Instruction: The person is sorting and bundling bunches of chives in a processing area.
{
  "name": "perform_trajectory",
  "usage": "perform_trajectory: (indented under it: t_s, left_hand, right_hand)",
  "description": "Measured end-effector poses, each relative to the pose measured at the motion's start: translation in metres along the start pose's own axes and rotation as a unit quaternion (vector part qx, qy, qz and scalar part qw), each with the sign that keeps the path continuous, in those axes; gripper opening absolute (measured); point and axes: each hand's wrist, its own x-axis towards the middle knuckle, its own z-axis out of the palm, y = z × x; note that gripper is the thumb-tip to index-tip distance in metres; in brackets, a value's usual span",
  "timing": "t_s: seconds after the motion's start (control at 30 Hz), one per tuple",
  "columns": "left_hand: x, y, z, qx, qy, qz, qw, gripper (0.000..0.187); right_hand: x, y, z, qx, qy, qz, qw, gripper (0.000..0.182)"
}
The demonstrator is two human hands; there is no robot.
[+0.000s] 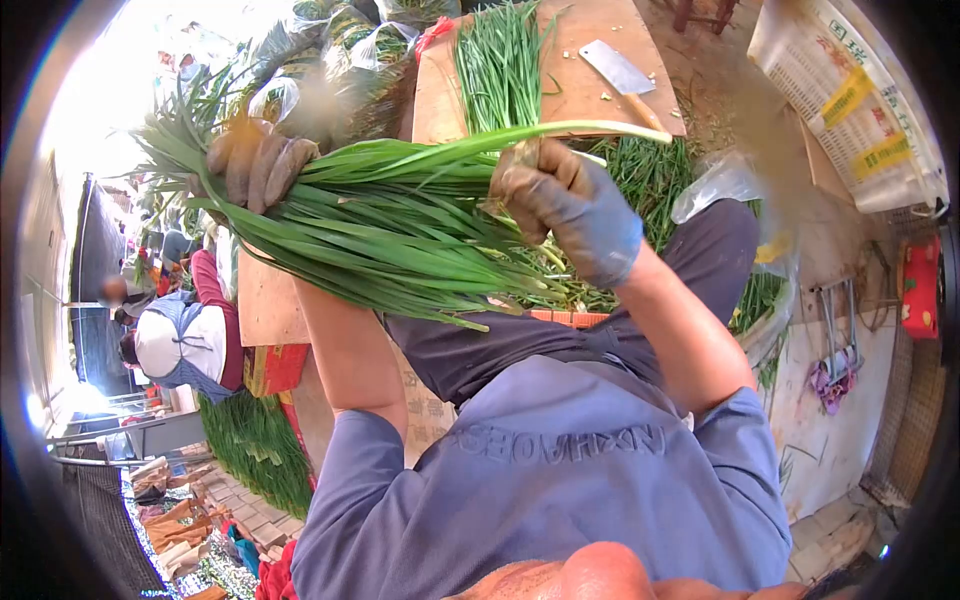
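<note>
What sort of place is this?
Likely a vegetable trimming and packing area: a big bundle of long greens in hand, a cleaver and more cut greens on a board, plus plastic bags of greens nearby.

OK so the grey-blue shirt [550, 500] has raised letters across the chest, upside down from here. I get something like NXIHAO, then the last few are too murky to call. The big white sack [855, 125] at upper right has green Chinese characters up top, looks like 国瑞, tilted. There's red print below plus 2 yellow patches [847, 98] with characters, all too blurry for me.
</note>
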Motion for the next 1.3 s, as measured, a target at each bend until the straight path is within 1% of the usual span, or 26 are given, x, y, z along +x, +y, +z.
perform_trajectory:
  t_s: [0.07,0.1,0.17,0.23,0.27,0.3,0.33,0.37,0.43,0.47,0.5,0.57,0.63,0.7,0.73,0.77,0.9,0.97,1.0,1.03,1.07,1.13,1.17,1.2,1.23,1.3]
  left_hand:
    - [-0.007,0.003,0.003,0.028,0.064,0.014,0.997,0.028]
    - [-0.010,0.004,0.002,0.043,0.095,0.021,0.994,0.028]
    - [-0.012,0.008,-0.004,0.032,0.083,0.026,0.996,0.025]
    - [-0.013,0.014,-0.012,0.023,0.069,0.036,0.997,0.022]
    - [-0.013,0.016,-0.016,0.018,0.063,0.041,0.997,0.021]
    - [-0.014,0.018,-0.018,0.012,0.056,0.046,0.997,0.019]
    - [-0.015,0.019,-0.019,0.007,0.050,0.051,0.997,0.019]
    - [-0.015,0.020,-0.015,0.023,0.081,0.071,0.994,0.017]
    - [-0.011,0.019,-0.006,0.043,0.106,0.093,0.989,0.017]
    - [-0.010,0.016,-0.004,0.050,0.119,0.100,0.987,0.018]
    - [-0.014,0.040,-0.021,0.031,0.111,0.091,0.989,0.019]
    - [-0.010,0.052,-0.031,0.031,0.063,0.062,0.996,0.021]
    - [-0.013,0.070,-0.040,0.046,0.060,0.053,0.996,0.023]
    - [-0.015,0.074,-0.044,0.027,0.054,0.045,0.997,0.023]
    - [-0.012,0.073,-0.042,0.018,0.050,0.042,0.998,0.023]
    - [-0.010,0.074,-0.041,0.019,0.047,0.039,0.998,0.024]
    - [0.001,0.073,-0.044,0.079,0.059,0.030,0.995,0.028]
    - [0.005,0.074,-0.047,0.135,0.062,0.030,0.988,0.030]
    - [0.007,0.077,-0.048,0.170,0.064,0.031,0.983,0.032]
    - [0.009,0.080,-0.051,0.216,0.066,0.032,0.974,0.033]
    - [0.013,0.086,-0.053,0.270,0.062,0.033,0.960,0.034]
    - [0.028,0.078,-0.041,0.304,0.031,0.016,0.952,0.036]
    - [0.035,0.066,-0.034,0.210,0.002,-0.020,0.978,0.037]
    - [0.047,0.050,-0.023,0.116,-0.030,-0.053,0.991,0.037]
    - [0.052,0.046,-0.018,0.130,-0.011,-0.038,0.991,0.037]
    - [0.055,0.043,-0.011,0.237,0.115,0.042,0.964,0.037]
  right_hand:
    - [0.000,-0.015,-0.005,0.073,-0.023,-0.007,0.997,0.025]
    - [-0.005,-0.028,-0.001,0.072,0.001,0.001,0.997,0.023]
    - [-0.019,-0.032,-0.013,-0.033,-0.026,-0.132,0.990,0.022]
    - [-0.031,-0.041,-0.030,0.004,-0.074,-0.194,0.978,0.024]
    - [-0.036,-0.047,-0.037,0.092,-0.105,-0.188,0.972,0.027]
    - [-0.046,-0.045,-0.043,0.118,-0.078,-0.203,0.969,0.034]
    - [-0.053,-0.040,-0.057,0.087,-0.082,-0.149,0.982,0.033]
    - [-0.061,-0.031,-0.075,0.056,-0.086,-0.093,0.990,0.032]
    - [-0.070,0.013,-0.099,-0.175,-0.025,0.047,0.983,0.025]
    - [-0.077,0.049,-0.111,-0.365,0.043,0.129,0.921,0.022]
    - [-0.085,0.085,-0.122,-0.573,0.012,-0.004,0.820,0.021]
    - [-0.089,0.105,-0.125,-0.697,0.004,-0.092,0.711,0.025]
    - [-0.084,0.100,-0.101,-0.595,0.057,0.006,0.802,0.027]
    - [-0.072,0.092,-0.075,-0.335,0.133,0.071,0.930,0.031]
    - [-0.064,0.090,-0.068,-0.193,0.167,0.098,0.962,0.033]
    - [-0.057,0.104,-0.068,-0.046,0.162,0.042,0.985,0.033]
    - [-0.052,0.091,-0.039,-0.127,0.250,-0.086,0.956,0.034]
    - [-0.063,0.083,-0.060,-0.161,0.211,0.014,0.964,0.036]
    - [-0.063,0.081,-0.062,-0.224,0.181,0.015,0.958,0.035]
    - [-0.063,0.080,-0.065,-0.286,0.152,0.013,0.946,0.033]
    - [-0.061,0.081,-0.065,-0.388,0.111,-0.040,0.914,0.030]
    - [-0.056,0.075,-0.061,-0.573,0.029,-0.151,0.805,0.025]
    - [-0.057,0.069,-0.053,-0.627,0.048,-0.198,0.751,0.031]
    - [-0.058,0.056,-0.041,-0.634,0.034,-0.217,0.742,0.033]
    - [-0.064,0.044,-0.027,-0.639,0.021,-0.233,0.733,0.035]
    - [-0.061,0.041,-0.009,-0.655,-0.009,-0.256,0.711,0.038]
